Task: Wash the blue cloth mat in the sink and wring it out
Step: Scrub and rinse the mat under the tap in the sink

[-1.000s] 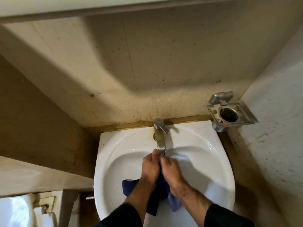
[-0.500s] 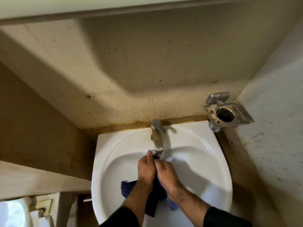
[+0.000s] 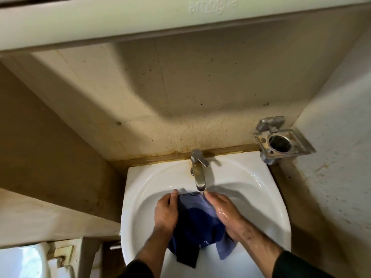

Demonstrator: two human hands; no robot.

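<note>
Under the tap [image 3: 197,173], hands spread the blue mat [image 3: 197,219].

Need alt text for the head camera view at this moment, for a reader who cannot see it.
Two bare hands, left hand and right hand, hold a wet blue cloth mat spread between them under the spout of a steel tap in a white ceramic sink. An empty metal wall holder is mounted to the right.

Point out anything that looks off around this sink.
Brown staining runs along the wall behind the sink and around the tap base. The metal holder on the right is empty and tarnished.
</note>
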